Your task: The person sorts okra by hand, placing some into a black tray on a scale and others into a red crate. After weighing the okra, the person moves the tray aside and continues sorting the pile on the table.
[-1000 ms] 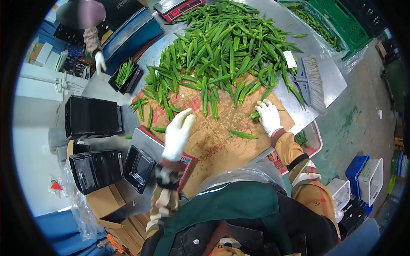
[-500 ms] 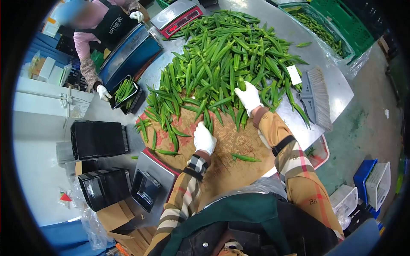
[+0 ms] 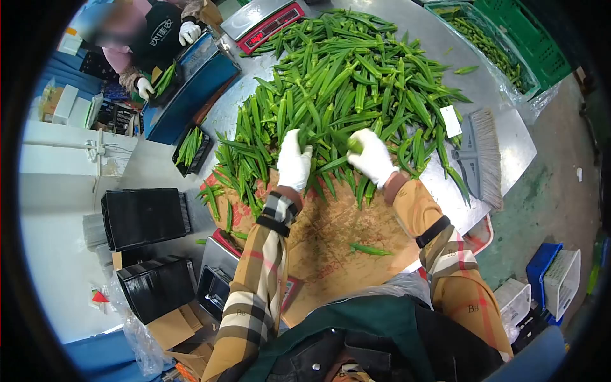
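Observation:
A big heap of green okra pods (image 3: 344,70) covers the steel table (image 3: 439,38) and spills onto a brown cardboard sheet (image 3: 331,235). My left hand (image 3: 294,162), in a white glove, rests flat on the near edge of the heap, fingers spread over the pods. My right hand (image 3: 372,156), also gloved, is closed around an okra pod (image 3: 354,145) at the heap's near edge. One loose pod (image 3: 370,249) lies alone on the cardboard near me.
A hand brush (image 3: 478,156) lies at the table's right edge. A red scale (image 3: 266,19) stands at the far end. Black trays (image 3: 143,216) are stacked at left, one (image 3: 191,148) with okra. A person (image 3: 153,38) works at far left. Green crates (image 3: 528,38) stand at right.
Both hands moved up into the near edge of the heap. My left hand left the cardboard and now lies on the pods. The other person lifted a filled tray.

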Demonstrator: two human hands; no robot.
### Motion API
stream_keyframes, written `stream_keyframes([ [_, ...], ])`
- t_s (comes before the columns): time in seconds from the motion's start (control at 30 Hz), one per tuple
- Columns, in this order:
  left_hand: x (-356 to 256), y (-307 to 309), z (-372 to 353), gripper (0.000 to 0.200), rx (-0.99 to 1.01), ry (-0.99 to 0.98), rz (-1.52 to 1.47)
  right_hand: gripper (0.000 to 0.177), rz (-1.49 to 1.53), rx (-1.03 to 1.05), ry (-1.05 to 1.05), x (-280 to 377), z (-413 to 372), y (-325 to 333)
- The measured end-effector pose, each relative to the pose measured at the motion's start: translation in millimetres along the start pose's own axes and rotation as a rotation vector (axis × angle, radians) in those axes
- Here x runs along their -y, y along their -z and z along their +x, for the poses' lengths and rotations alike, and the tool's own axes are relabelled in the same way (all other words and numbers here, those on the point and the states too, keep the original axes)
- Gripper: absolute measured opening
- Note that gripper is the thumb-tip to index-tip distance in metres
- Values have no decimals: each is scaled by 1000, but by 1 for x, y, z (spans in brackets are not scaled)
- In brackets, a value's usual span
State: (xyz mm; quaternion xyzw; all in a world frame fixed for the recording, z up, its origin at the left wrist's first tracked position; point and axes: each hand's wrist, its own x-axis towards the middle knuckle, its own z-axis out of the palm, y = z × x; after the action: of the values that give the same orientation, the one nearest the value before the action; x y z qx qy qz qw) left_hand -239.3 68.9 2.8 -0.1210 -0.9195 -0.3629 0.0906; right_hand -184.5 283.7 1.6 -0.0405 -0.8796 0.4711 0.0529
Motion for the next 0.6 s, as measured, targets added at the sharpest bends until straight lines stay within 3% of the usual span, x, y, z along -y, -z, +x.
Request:
stream_keyframes([
  [0.03,7,-13,-3,45,-31,-80,52,30,-236,34,255,-8,-3,-9],
  [0.1,13,-16,-6,46,11,-4,147,29,-588,-100,536,-20,-14,-30],
  [0.23,21,11,-13,37,-19,240,-76,33,-332,7,427,-18,-29,-8],
  [0.3,12,39,-20,32,-60,307,-233,37,-85,-30,187,0,-41,11],
  [0.4,7,55,-34,26,-50,346,-107,47,201,-82,-129,8,-34,26],
  [0.5,-2,41,-47,31,73,384,125,50,6,5,-153,8,-32,24],
  [0.53,-9,35,-51,35,91,393,62,50,-49,62,-134,11,-35,18],
  [0.6,-1,10,-64,37,103,293,223,47,-148,122,-41,27,-42,2],
])
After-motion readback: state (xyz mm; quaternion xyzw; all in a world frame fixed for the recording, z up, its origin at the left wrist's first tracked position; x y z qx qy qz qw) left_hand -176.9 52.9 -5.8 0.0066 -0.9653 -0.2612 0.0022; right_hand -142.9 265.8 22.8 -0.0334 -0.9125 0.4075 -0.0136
